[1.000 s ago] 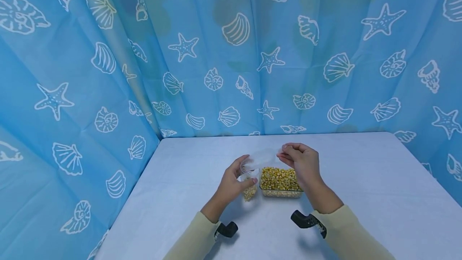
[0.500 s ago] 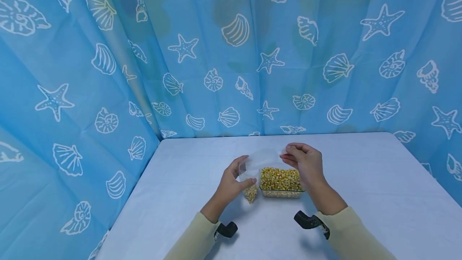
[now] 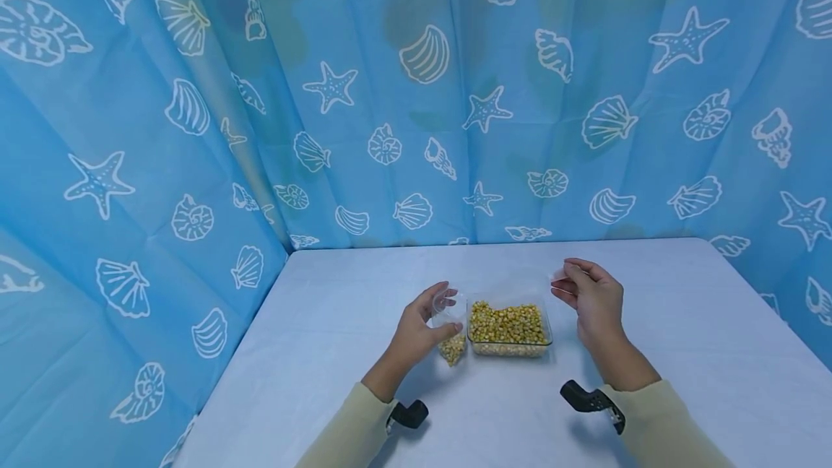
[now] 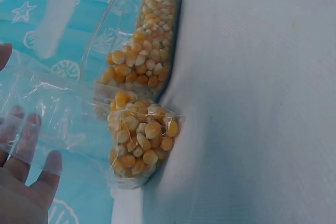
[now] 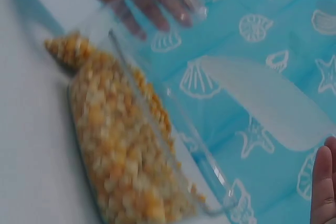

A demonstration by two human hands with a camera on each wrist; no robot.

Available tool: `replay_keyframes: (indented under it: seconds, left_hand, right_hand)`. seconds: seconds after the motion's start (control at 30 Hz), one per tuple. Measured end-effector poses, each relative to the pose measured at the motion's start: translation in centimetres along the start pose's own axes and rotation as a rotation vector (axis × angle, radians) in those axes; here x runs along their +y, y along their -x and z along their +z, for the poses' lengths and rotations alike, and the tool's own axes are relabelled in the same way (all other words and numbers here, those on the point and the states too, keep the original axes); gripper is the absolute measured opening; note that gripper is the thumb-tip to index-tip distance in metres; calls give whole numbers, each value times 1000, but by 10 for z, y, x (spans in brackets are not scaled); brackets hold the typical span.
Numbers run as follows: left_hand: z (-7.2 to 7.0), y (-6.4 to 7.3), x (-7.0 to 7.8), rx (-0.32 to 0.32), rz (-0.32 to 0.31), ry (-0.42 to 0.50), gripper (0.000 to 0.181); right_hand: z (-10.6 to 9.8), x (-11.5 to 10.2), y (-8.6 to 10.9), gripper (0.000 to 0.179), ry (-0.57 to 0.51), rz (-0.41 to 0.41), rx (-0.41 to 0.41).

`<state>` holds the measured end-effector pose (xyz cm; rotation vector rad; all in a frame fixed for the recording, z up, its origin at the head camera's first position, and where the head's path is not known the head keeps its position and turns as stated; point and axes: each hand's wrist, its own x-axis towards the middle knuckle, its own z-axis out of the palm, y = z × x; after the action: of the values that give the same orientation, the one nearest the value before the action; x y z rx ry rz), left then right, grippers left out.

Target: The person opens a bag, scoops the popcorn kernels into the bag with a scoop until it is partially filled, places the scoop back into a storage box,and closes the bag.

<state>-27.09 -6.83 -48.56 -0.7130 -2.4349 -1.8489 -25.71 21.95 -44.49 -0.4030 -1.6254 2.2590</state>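
My left hand point(image 3: 419, 323) holds a clear plastic bag point(image 4: 144, 140) by its mouth, fingers and thumb spread around the film. Corn kernels fill the bag's lower end, which hangs down in a point close to the table. Just right of it stands a clear rectangular container point(image 3: 549, 341) heaped with yellow kernels. My right hand point(image 3: 594, 302), beyond the container's right end, pinches the end of a translucent oval plastic scoop point(image 5: 268, 100). No kernels show on the scoop in the right wrist view. Its outline is faint in the head view.
A white cloth covers the table point(image 3: 351, 295). Blue curtains point(image 3: 390, 114) with white shell and starfish prints hang behind and at both sides. Black camera mounts point(image 3: 408, 414) are strapped at both wrists, below the light sleeves.
My right hand has drawn the scoop rightward, away from the bag's mouth, to past the container's right end. The container's kernels now show more fully. My left hand and the bag stay nearly still.
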Motion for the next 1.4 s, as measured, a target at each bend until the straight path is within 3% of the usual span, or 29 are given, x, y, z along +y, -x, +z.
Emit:
replay_keyframes:
  seconds: [0.23,0.5,0.77,0.93,1.07,1.23,1.4]
  left_hand:
    - [0,0,0,2,-5,-9,68]
    - [-1,0,0,-1,-6,-5,67]
    - [-1,-1,-1,-12,2,-10,66]
    - [0,-1,-2,-12,8,-19,65]
    - [0,0,-2,-13,1,-14,65]
    - [0,0,-5,-16,-11,-12,65]
    - [-1,-1,-5,-15,-7,-9,65]
  right_hand:
    - [-13,7,-9,27,166,-11,72]
    - [-8,14,-12,31,385,-167,78]
    - [-3,29,-17,29,412,-200,59]
    - [-11,60,-36,40,336,-219,15]
    - [-15,74,-45,50,308,-170,-41]
    - [-3,55,-25,40,341,-47,-106]
    - [-1,45,-17,39,356,27,-155]
